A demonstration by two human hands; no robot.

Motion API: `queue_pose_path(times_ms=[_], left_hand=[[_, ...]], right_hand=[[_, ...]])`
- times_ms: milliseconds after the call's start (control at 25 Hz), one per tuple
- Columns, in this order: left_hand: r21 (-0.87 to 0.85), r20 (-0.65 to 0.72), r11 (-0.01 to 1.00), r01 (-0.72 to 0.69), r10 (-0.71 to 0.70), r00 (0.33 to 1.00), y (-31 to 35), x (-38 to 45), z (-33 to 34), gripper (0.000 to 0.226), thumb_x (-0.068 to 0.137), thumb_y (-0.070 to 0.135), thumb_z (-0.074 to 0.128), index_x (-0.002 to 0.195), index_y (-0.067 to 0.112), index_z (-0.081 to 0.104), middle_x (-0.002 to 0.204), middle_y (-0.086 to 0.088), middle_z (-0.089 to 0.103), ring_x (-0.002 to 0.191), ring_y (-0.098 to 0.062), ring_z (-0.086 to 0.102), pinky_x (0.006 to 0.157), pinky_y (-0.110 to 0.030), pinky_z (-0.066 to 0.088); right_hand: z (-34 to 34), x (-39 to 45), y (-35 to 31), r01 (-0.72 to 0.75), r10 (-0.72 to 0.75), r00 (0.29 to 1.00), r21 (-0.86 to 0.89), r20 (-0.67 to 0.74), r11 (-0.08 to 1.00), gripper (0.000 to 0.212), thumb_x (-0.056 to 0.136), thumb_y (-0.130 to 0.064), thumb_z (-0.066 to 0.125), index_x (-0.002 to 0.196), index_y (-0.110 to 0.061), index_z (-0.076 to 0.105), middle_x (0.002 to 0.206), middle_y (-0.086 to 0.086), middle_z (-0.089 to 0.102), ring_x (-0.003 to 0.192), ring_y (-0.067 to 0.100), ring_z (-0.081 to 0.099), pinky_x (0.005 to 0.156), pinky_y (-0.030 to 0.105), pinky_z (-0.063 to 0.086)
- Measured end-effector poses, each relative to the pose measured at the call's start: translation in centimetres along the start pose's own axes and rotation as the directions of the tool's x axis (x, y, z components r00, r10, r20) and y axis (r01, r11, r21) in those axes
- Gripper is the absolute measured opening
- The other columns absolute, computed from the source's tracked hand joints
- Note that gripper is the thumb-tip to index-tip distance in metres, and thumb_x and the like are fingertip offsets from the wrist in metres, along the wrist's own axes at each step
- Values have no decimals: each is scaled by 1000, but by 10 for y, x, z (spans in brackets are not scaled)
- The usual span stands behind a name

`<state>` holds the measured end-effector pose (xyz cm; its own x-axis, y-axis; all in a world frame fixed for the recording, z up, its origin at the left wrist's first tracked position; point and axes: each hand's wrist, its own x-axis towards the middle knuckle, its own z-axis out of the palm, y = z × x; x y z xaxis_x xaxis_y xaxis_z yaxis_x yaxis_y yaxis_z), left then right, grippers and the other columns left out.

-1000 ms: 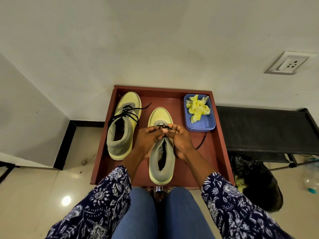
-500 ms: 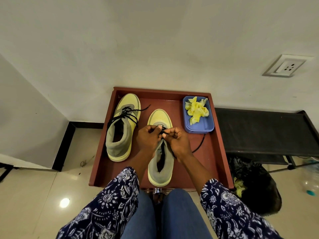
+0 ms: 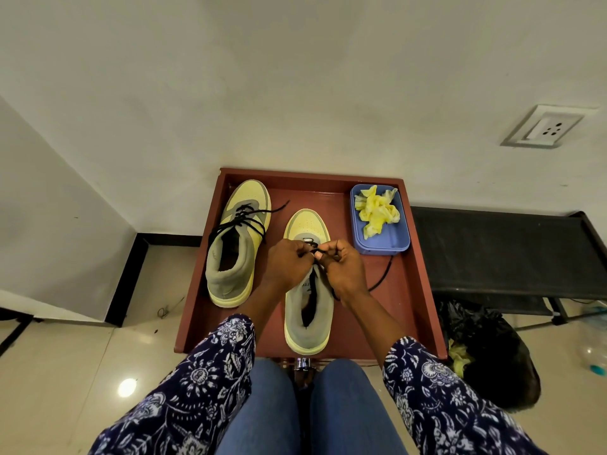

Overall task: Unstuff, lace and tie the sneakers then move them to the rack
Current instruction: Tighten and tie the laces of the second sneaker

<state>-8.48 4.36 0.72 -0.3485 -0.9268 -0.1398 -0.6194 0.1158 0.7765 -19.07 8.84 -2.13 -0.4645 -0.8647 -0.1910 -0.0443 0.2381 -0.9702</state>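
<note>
Two yellow-and-grey sneakers stand toes-away in a red-brown tray [image 3: 423,290]. The left sneaker [image 3: 236,244] has its black lace threaded, with loose ends trailing to the right. Over the front eyelets of the right sneaker [image 3: 307,310], my left hand [image 3: 287,264] and my right hand [image 3: 345,269] meet, each pinching the black lace [image 3: 313,284]. One end of that lace runs down into the shoe's opening, another trails right across the tray floor [image 3: 382,277]. My fingers hide the eyelets.
A blue tub [image 3: 391,244] with crumpled yellow paper [image 3: 377,211] sits in the tray's far right corner. A black rack [image 3: 505,254] stands to the right against the wall, a black bag [image 3: 486,353] under it. My knees are at the tray's near edge.
My hands have shifted slightly toward the toe of the right sneaker and closed tighter together on the lace. The left sneaker and the tub have stayed put.
</note>
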Motion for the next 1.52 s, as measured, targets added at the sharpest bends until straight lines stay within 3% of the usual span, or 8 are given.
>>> queue_pose_path(times_ms=[200, 600, 800, 920, 1000, 1160, 1280, 1520], left_hand=[[38, 1, 995, -94, 94, 996, -2, 0, -2, 20, 78, 11, 65, 87, -5, 71, 83, -23, 69, 85, -34, 61, 78, -39, 48], [15, 78, 998, 58, -59, 995, -13, 5, 6, 25, 89, 15, 57, 109, 3, 63, 109, -10, 39, 118, -24, 34, 90, -17, 27], [-35, 155, 983, 179, -171, 973, -18, 6, 7, 24, 92, 25, 52, 95, 4, 63, 113, -18, 43, 120, -28, 35, 105, -35, 34], [-19, 135, 984, 175, -171, 976, -19, 8, 10, 41, 91, 30, 53, 54, 16, 44, 79, -24, 46, 105, -45, 48, 87, -42, 42], [-3, 98, 983, 185, -183, 978, -21, 8, 12, 50, 89, 36, 55, 47, 20, 34, 73, -30, 47, 90, -50, 52, 76, -42, 45], [-17, 34, 987, 159, -158, 987, -26, 6, 12, 60, 86, 41, 60, 41, 15, 30, 48, -5, 34, 50, -26, 34, 56, -36, 31], [-26, 44, 991, 133, -132, 990, -28, 5, 11, 60, 84, 38, 64, 39, 15, 30, 46, -2, 30, 49, -15, 25, 57, -31, 27], [-49, 57, 987, 153, -150, 987, -28, 8, 10, 39, 79, 28, 71, 49, 10, 52, 53, -4, 43, 59, -21, 39, 60, -31, 33]], right_hand=[[-1, 0, 0, 8, -8, 1000, -48, 0, 999, 27, 84, -1, 60, 76, -26, 57, 71, -10, 59, 67, 2, 54, 68, 16, 44], [-1, -1, -3, 13, -11, 1000, -88, 24, 996, 16, 87, -4, 59, 85, -19, 57, 72, -9, 58, 67, 2, 53, 68, 14, 44], [0, 2, -4, -12, 18, 999, -129, 45, 992, 25, 88, -5, 56, 77, -28, 52, 69, -8, 54, 66, 5, 49, 71, 24, 43], [1, 7, -2, -77, 85, 994, -122, 66, 989, 24, 90, -7, 53, 76, -27, 50, 74, -4, 55, 73, 11, 50, 77, 34, 46], [3, 9, -1, -124, 133, 988, -98, 84, 987, 23, 90, -8, 52, 77, -27, 50, 80, 1, 58, 80, 15, 52, 82, 40, 48], [4, 10, -2, -213, 209, 969, 16, 134, 977, 20, 93, -6, 47, 81, -21, 48, 86, 7, 57, 80, 14, 52, 75, 32, 47], [5, 10, -2, -235, 224, 962, 56, 155, 970, 19, 94, -5, 44, 82, -19, 47, 86, 7, 56, 81, 15, 51, 74, 30, 45], [5, 12, -4, -267, 251, 949, 65, 192, 961, 20, 93, -2, 43, 84, -18, 48, 83, 8, 55, 77, 14, 51, 72, 27, 45]])
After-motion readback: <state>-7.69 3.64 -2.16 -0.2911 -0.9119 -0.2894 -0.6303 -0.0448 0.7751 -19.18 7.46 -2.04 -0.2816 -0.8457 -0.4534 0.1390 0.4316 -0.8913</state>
